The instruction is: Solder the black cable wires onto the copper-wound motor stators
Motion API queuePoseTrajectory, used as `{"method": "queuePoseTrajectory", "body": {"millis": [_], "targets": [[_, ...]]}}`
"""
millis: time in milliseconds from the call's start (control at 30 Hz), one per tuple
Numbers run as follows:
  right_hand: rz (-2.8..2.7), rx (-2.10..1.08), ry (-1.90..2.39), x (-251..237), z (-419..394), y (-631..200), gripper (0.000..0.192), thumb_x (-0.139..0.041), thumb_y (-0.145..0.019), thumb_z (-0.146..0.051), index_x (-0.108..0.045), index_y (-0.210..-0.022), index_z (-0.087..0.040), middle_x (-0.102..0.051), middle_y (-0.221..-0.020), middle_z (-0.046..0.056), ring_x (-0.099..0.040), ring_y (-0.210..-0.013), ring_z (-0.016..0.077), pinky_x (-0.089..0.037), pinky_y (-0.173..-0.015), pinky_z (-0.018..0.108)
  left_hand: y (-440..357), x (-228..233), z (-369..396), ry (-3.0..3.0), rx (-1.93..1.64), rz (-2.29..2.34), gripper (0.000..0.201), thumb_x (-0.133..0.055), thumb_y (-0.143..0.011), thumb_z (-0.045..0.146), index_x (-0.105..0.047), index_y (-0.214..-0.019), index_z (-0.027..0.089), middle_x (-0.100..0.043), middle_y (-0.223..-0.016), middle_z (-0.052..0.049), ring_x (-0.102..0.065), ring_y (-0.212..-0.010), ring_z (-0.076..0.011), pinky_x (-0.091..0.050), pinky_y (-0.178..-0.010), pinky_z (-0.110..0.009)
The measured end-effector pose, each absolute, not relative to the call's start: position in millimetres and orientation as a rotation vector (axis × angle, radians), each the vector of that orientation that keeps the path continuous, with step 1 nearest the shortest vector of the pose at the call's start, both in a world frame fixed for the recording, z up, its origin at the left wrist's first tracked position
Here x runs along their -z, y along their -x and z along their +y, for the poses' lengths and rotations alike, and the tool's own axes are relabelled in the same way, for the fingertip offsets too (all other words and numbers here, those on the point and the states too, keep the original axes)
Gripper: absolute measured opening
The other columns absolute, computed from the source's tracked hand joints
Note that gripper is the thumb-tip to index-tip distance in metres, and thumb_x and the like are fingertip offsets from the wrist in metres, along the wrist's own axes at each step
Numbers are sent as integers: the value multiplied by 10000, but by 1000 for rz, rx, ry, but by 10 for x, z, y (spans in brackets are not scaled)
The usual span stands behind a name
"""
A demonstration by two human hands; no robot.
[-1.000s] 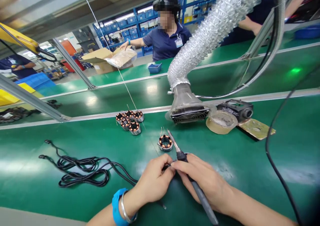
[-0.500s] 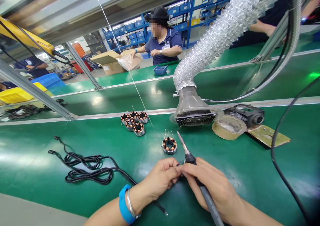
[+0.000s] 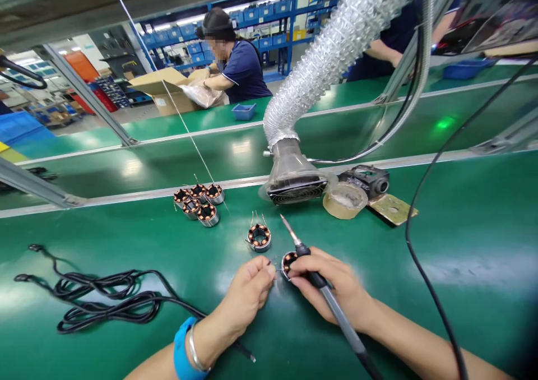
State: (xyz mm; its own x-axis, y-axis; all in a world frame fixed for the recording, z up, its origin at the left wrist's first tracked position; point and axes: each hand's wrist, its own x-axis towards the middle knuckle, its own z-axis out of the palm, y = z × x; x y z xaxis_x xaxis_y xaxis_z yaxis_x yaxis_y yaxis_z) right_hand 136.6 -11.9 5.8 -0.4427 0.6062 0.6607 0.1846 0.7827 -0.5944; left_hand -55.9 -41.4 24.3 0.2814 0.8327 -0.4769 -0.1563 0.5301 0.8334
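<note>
My right hand (image 3: 332, 287) grips a soldering iron (image 3: 325, 301) whose tip points up and away, and its fingers also touch a small copper-wound stator (image 3: 288, 261) on the green belt. My left hand (image 3: 247, 293), with a blue wristband, pinches the end of a thin black wire right beside that stator. A second stator (image 3: 259, 237) with upright wire leads lies just beyond my hands. Further left sits a cluster of several stators (image 3: 198, 202).
A silver fume hose ends in a fan intake (image 3: 294, 181) behind the stators, next to a tape roll (image 3: 344, 199) and a black device (image 3: 370, 179). A coiled black cable (image 3: 105, 301) lies at the left. A person (image 3: 235, 60) handles a bag at a cardboard box across the belt.
A stator now shows between my fingertips where none showed before. My hands have parted slightly, and the view has shifted so the bench items sit further left.
</note>
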Motion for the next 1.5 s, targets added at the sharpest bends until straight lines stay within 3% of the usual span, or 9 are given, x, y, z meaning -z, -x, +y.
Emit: {"method": "queuePoseTrajectory", "body": {"millis": [267,500,700,800,900,1100,1500], "targets": [[-1812,-487,724,-18,-129,-1095,354,-565,-828,-31,-534,-1147,-182,-633,-841,17,-584,-745,111,-505,-695,225,544,-229,-400,-772,-758,1136,595,-669,-695,666,-352,-783,170,-183,-489,113,-117,-409,-6,-90,-398,-153],[-1826,-416,667,-55,-135,-1098,303,-541,-823,-37,-554,-1101,-160,-654,-871,38,-522,-692,123,-479,-641,243,509,-217,-418,-815,-800,1304,653,-664,-665,703,-288,-737,174,-208,-523,101,-141,-438,-6,-119,-407,-151],[-1830,-516,657,-113,-180,-1281,349,-500,-864,-25,-561,-1180,-160,-660,-916,59,-573,-758,126,-496,-676,249,521,-130,-435,-989,-780,1417,506,-546,-804,620,-331,-739,166,-171,-528,94,-143,-439,-15,-138,-435,-166],[-1808,-563,695,-189,-223,-1441,388,-514,-889,-79,-548,-1265,-171,-633,-803,26,-544,-682,110,-472,-632,236,525,-107,-450,-1066,-762,1445,426,-488,-854,552,-348,-747,165,-177,-532,86,-161,-449,-24,-155,-453,-172],[-1756,-657,732,-263,-257,-1560,312,-509,-901,-174,-609,-1196,-186,-603,-773,29,-504,-633,108,-421,-564,238,526,-105,-465,-1095,-750,1468,395,-470,-868,521,-348,-748,164,-176,-538,82,-161,-460,-28,-162,-467,-176],[-1652,-749,769,-277,-261,-1588,162,-515,-882,-174,-635,-990,-188,-607,-744,14,-531,-604,103,-418,-543,225,541,-98,-477,-1096,-737,1482,377,-457,-885,500,-353,-754,161,-184,-556,74,-165,-479,-34,-176,-484,-176],[-1655,-746,773,-288,-245,-1556,167,-505,-853,-144,-629,-960,-176,-606,-728,25,-519,-580,111,-410,-529,231,539,-98,-487,-1098,-748,1474,405,-468,-874,532,-351,-749,164,-181,-559,70,-162,-488,-39,-170,-483,-181]]}}
